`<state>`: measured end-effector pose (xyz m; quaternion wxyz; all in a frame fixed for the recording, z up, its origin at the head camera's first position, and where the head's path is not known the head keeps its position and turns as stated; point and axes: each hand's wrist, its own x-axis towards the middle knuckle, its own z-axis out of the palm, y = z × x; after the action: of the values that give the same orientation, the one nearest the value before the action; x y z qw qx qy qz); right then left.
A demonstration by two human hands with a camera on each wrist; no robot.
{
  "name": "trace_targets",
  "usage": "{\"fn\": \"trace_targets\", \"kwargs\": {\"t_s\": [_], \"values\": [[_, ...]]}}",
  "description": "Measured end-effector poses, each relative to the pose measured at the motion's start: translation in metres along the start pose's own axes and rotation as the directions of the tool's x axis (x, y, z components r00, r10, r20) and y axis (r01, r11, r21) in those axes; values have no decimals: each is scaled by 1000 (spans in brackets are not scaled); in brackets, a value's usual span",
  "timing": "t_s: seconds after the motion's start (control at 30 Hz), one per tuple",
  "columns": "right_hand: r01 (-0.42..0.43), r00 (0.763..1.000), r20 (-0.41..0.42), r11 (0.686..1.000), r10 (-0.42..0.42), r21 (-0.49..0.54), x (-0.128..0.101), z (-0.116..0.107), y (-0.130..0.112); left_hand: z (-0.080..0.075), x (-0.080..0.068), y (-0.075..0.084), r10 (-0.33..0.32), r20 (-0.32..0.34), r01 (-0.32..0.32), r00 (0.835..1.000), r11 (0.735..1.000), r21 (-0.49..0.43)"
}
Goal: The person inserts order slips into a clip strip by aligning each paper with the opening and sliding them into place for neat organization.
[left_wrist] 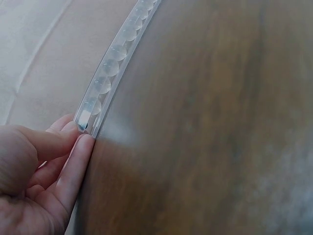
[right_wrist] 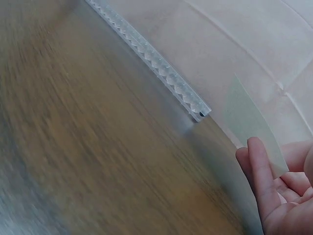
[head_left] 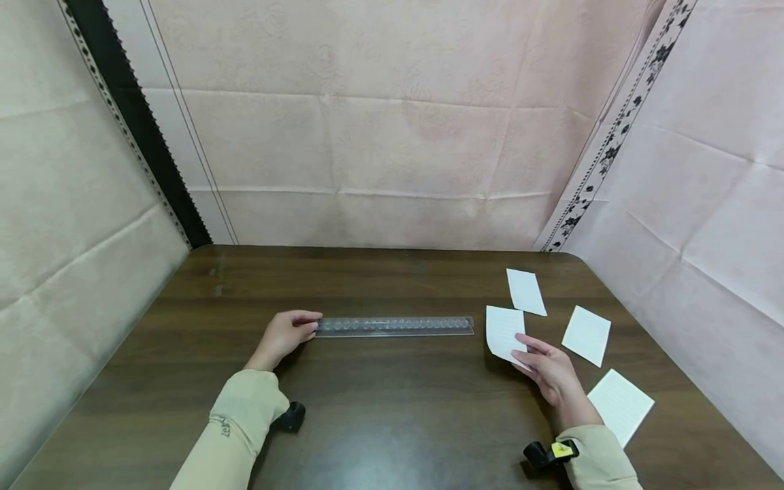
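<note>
Clear beaded rail (head_left: 395,326): end pinched by left hand (head_left: 283,337). One paper slip (head_left: 504,331) gripped in right hand (head_left: 547,369); no slip yet inserted; three slips (head_left: 586,334) left lying beside that hand.

Bare table (head_left: 392,408) between both hands

Left grip (head_left: 283,336) rests with fingers curled forward; right grip (head_left: 547,368) pinches, palm up.

The person is wearing long beige sleeves (head_left: 245,415) on both arms, with a small black camera (head_left: 292,415) strapped under each wrist; the right one (head_left: 545,454) is carrying a yellow tag (head_left: 562,449).
</note>
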<state>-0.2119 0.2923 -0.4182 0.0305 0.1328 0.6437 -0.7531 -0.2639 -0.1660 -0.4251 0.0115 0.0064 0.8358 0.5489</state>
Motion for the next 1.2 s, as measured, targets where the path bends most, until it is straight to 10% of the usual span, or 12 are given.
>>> {"fn": "trace_targets", "kwargs": {"t_s": [1.2], "values": [[-13, 999, 31, 999, 14, -31, -6, 24, 0, 1, -1, -1, 15, -8, -15, 1000, 999, 32]]}}
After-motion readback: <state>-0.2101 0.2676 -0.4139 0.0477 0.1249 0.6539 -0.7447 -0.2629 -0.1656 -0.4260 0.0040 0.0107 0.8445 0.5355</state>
